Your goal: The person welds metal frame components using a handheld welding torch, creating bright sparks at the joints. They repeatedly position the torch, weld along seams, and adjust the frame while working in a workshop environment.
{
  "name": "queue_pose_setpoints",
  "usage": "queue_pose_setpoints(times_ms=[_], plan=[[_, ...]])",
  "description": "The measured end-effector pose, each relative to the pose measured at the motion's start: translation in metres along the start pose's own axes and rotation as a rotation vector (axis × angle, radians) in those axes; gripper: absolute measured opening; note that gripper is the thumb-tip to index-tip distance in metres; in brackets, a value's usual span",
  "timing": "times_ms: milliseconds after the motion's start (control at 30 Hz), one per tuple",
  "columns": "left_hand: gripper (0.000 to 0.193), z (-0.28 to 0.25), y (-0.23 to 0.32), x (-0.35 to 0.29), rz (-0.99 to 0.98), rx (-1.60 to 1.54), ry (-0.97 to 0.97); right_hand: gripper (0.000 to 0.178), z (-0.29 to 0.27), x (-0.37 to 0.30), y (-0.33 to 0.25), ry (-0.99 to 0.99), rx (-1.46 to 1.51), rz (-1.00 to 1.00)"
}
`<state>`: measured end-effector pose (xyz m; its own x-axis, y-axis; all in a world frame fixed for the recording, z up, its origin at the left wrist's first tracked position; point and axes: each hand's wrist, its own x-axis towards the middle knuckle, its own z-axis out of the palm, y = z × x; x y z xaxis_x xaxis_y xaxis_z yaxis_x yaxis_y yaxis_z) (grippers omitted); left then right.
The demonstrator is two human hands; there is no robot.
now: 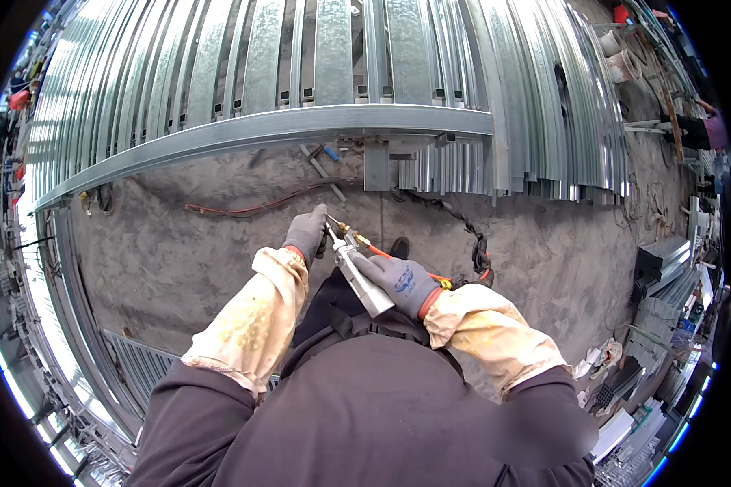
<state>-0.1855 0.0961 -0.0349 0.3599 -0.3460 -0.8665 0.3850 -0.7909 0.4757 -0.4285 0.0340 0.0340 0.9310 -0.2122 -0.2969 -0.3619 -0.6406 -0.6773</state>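
From my remote view, the right hand (pixel 404 284) was wrapped around a silver-grey pneumatic hand tool (pixel 367 286), in front of the dark-clothed torso, slanting from upper left to lower right. Its fingers ran partly out of sight beneath the tool. The left hand (pixel 304 233) had its fingers curled at the tool's thin tip; I couldn't tell if they gripped it or just rested there, palm hidden. Both wore grey gloves. Brass fittings (pixel 350 231) sat beside the tip; the orange hose (pixel 378 252) from them slipped behind the right hand and showed again by the wrist. Exact joint with the tool: too small to make out.

One dark shoe (pixel 400 247) poked out past the right hand, rest covered. Ahead, galvanized steel profiles (pixel 264 57) lay behind a long crossbeam (pixel 300 122), far ends cut off by the top edge. Red cable (pixel 248 210) on the concrete floor (pixel 162 268). Blur covered part of the right sleeve (pixel 536 390). Another person at the right rim was mostly unreadable.
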Motion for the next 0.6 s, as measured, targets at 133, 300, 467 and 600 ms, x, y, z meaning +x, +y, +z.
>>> queue_pose_setpoints(times_ms=[133,300,467,600], plan=[[0.057,0.024,0.017,0.002,0.038,-0.142,-0.077,0.069,-0.007,0.002,0.024,0.196,0.258,0.013],[0.039,0.080,0.001,0.010,0.237,-0.238,-0.179,0.061,-0.023,-0.002,0.039,0.376,0.533,0.244],[0.030,0.124,-0.012,0.018,0.182,-0.542,-0.392,0.072,-0.020,-0.011,0.059,0.469,0.588,0.197],[0.041,0.142,-0.031,0.037,0.201,-0.549,-0.322,0.071,0.001,-0.009,0.079,0.508,0.488,0.165]])
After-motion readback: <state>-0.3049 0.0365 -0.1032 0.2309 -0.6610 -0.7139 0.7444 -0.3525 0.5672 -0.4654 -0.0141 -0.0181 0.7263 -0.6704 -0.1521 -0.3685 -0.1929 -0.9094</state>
